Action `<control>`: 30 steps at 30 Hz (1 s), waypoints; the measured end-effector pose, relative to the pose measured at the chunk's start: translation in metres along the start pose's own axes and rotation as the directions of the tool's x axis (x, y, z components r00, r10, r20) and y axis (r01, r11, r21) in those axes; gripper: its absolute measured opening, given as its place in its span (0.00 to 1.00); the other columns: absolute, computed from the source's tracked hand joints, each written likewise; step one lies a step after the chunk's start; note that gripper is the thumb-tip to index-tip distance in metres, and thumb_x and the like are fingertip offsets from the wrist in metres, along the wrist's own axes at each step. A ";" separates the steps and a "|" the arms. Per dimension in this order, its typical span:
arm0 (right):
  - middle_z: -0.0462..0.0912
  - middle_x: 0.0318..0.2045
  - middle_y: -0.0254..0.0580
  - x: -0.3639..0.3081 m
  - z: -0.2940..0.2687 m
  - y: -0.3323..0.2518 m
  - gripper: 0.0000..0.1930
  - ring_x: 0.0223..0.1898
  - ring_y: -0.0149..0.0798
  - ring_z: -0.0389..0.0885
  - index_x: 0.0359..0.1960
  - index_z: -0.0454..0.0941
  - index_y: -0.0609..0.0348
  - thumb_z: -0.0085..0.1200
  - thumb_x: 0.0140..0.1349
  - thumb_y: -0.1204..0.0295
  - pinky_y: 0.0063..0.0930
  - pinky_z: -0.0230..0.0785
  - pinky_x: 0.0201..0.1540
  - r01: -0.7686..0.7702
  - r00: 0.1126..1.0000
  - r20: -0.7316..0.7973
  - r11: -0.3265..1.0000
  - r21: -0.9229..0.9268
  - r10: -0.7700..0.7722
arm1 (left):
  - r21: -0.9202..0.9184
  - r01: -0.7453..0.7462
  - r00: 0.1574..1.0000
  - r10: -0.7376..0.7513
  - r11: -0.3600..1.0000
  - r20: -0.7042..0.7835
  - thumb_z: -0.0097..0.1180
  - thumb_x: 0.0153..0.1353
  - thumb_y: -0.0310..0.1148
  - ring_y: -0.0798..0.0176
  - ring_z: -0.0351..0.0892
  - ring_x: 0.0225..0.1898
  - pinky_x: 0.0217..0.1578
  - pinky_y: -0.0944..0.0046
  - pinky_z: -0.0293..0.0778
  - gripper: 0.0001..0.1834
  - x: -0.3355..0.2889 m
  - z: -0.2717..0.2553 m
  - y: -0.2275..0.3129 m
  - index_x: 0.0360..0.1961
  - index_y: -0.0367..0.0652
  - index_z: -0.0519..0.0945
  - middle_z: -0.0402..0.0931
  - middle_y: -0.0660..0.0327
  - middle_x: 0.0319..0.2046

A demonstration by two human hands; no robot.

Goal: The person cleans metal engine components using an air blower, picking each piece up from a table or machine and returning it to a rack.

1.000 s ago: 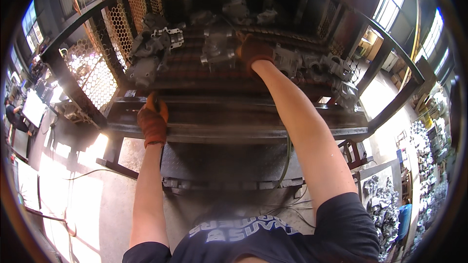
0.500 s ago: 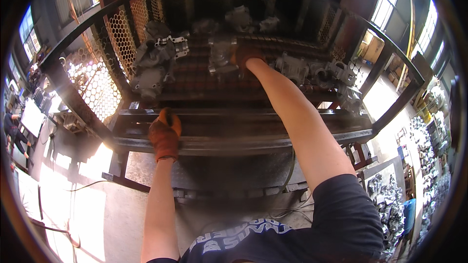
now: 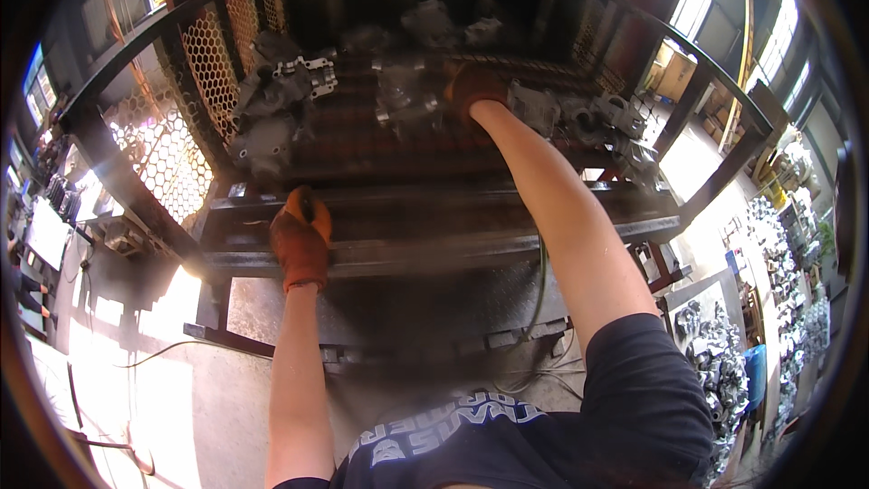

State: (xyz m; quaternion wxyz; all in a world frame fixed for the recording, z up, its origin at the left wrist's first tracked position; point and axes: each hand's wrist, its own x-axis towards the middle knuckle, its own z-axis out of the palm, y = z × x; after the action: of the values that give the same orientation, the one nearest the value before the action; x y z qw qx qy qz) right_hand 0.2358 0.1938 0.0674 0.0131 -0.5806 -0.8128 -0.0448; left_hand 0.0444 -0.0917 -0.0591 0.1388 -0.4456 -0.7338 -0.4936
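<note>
My right hand point(image 3: 477, 89), in an orange-brown work glove, reaches far over the slatted rack point(image 3: 353, 131). It is just right of a grey metal casting point(image 3: 406, 95), with a small gap between them. Dimness and blur hide its fingers. More grey castings point(image 3: 536, 109) lie close on its right side. My left hand point(image 3: 302, 235), in an orange glove, is closed at the rack's front rail point(image 3: 407, 254). A dark patch shows between its thumb and fingers; what it grips, if anything, cannot be made out.
Castings are heaped on the rack's left side point(image 3: 272, 118), and a few lie at the back point(image 3: 430, 23). Honeycomb mesh panels point(image 3: 206, 50) and dark bars enclose the rack. Piled metal parts point(image 3: 715, 353) stand at right. A cable point(image 3: 543, 299) hangs below the front rail.
My right hand has moved right, away from the middle casting, which stays in place. My left hand remains at the front rail. The whole view has shifted slightly.
</note>
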 end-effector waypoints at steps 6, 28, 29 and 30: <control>0.71 0.60 0.56 -0.039 0.012 -0.009 0.26 0.60 0.52 0.72 0.59 0.74 0.52 0.57 0.56 0.62 0.44 0.69 0.57 0.006 0.981 -0.196 0.993 0.117 0.018 | 0.042 -0.007 0.999 0.005 0.999 0.033 0.60 0.57 0.34 0.46 0.81 0.37 0.36 0.54 0.75 0.12 0.001 -0.002 -0.003 0.42 0.45 0.80 0.81 0.49 0.33; 0.79 0.53 0.46 -0.176 0.003 0.002 0.25 0.54 0.52 0.77 0.59 0.74 0.39 0.57 0.57 0.60 0.43 0.71 0.54 0.012 0.983 -0.181 0.962 0.271 0.039 | 0.265 -0.044 0.989 0.004 0.963 0.148 0.53 0.60 0.46 0.43 0.80 0.40 0.39 0.48 0.75 0.16 0.000 -0.001 -0.012 0.34 0.42 0.76 0.80 0.49 0.34; 0.79 0.53 0.46 -0.196 -0.005 0.002 0.25 0.54 0.52 0.78 0.59 0.74 0.40 0.57 0.57 0.60 0.43 0.71 0.54 0.036 0.965 -0.252 0.922 0.385 0.068 | 0.282 -0.049 0.986 0.002 0.958 0.166 0.53 0.60 0.46 0.43 0.80 0.40 0.40 0.49 0.76 0.16 0.000 -0.001 -0.007 0.34 0.43 0.77 0.80 0.49 0.34; 0.79 0.53 0.46 -0.189 0.004 0.007 0.26 0.54 0.52 0.78 0.59 0.73 0.41 0.57 0.56 0.59 0.43 0.71 0.54 -0.017 0.984 -0.166 0.951 0.308 0.071 | 0.300 -0.055 0.983 -0.001 0.952 0.184 0.54 0.60 0.47 0.44 0.80 0.40 0.40 0.49 0.76 0.16 0.000 -0.001 -0.002 0.34 0.43 0.77 0.80 0.49 0.35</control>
State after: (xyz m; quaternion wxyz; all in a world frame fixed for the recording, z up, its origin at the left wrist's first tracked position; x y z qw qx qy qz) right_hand 0.3043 0.0178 0.0496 0.1748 -0.5836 -0.7924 0.0308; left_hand 0.0419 -0.0927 -0.0598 0.1448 -0.4721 -0.8043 -0.3305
